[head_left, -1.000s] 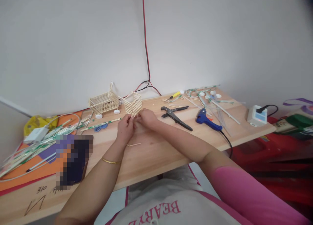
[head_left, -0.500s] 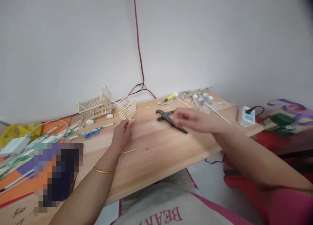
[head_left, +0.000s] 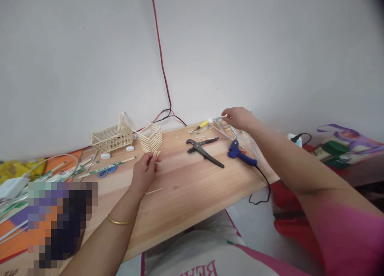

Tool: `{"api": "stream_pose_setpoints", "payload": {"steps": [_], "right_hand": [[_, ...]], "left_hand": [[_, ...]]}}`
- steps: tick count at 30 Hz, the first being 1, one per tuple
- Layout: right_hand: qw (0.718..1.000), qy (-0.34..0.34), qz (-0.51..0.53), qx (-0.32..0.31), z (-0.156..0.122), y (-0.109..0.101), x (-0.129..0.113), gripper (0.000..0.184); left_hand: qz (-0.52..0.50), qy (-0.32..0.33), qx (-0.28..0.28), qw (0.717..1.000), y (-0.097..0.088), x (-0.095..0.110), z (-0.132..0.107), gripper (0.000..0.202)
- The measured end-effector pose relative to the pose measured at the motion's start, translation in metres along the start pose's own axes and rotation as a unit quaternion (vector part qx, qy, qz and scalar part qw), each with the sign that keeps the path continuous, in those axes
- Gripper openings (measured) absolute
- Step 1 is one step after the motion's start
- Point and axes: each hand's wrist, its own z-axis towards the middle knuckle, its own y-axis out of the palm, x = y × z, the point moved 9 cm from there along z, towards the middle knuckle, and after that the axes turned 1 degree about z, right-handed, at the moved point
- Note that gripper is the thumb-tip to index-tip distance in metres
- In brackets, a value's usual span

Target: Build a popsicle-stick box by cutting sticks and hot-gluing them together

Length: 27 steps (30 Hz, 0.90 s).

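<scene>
My left hand (head_left: 145, 171) rests on the table with its fingers closed on short wooden sticks (head_left: 157, 153). Just beyond those fingertips stands a small slatted frame of wooden sticks (head_left: 151, 138). My right hand (head_left: 238, 118) reaches over the back right of the table, fingers curved but apart, above clear-and-green plastic wrappers (head_left: 221, 123); nothing shows in its grasp. Below it lies a blue glue gun (head_left: 240, 154). Black cutting pliers (head_left: 205, 151) lie with handles spread between my hands. One loose stick (head_left: 154, 191) lies beside my left wrist.
A wheeled stick cart (head_left: 111, 138) stands at the back left, near blue tape rolls (head_left: 108, 171). A yellow-handled knife (head_left: 203, 125) lies by the wall. The glue gun's black cord (head_left: 268, 184) hangs over the front edge. A white power box (head_left: 295, 139) sits at right.
My right hand has moved from beside the pliers to the wrappers farther back. The glue gun, formerly out of sight, now shows on the table. My left hand still holds the sticks.
</scene>
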Motion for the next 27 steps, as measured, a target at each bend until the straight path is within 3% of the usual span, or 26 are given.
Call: {"api": "stream_pose_setpoints", "payload": {"steps": [3, 5, 6, 8, 10, 14, 17, 23, 27], "right_hand": [[0.998, 0.004, 0.008, 0.057, -0.009, 0.005, -0.007, 0.010], [0.995, 0.003, 0.055, 0.088, -0.023, 0.016, -0.028, 0.015], [0.993, -0.013, 0.087, 0.073, -0.031, 0.030, -0.045, 0.017], [0.983, -0.048, 0.178, 0.004, -0.046, 0.068, -0.084, 0.021], [0.957, -0.048, 0.265, -0.108, -0.063, 0.116, -0.117, 0.024], [0.897, -0.053, 0.383, -0.213, -0.084, 0.175, -0.156, 0.027], [0.873, -0.050, 0.423, -0.239, -0.086, 0.192, -0.159, 0.024], [0.878, -0.024, 0.406, -0.253, -0.087, 0.198, -0.145, 0.024], [0.885, -0.019, 0.391, -0.252, -0.085, 0.197, -0.136, 0.024]], "left_hand": [[-0.063, -0.019, -0.025, 0.998, 0.007, 0.001, -0.001, 0.017], [-0.135, -0.035, -0.052, 0.989, 0.015, 0.000, -0.002, 0.017], [-0.179, -0.044, -0.067, 0.981, 0.020, 0.000, -0.003, 0.018], [-0.267, -0.068, -0.093, 0.957, 0.029, -0.003, -0.004, 0.019], [-0.330, -0.093, -0.108, 0.933, 0.035, -0.007, -0.006, 0.020], [-0.355, -0.110, -0.124, 0.920, 0.039, -0.008, -0.008, 0.025], [-0.339, -0.113, -0.140, 0.924, 0.042, -0.005, -0.009, 0.030], [-0.242, -0.108, -0.177, 0.948, 0.047, -0.006, -0.012, 0.028], [-0.067, -0.005, -0.154, 0.986, 0.035, 0.003, -0.007, 0.024]]}}
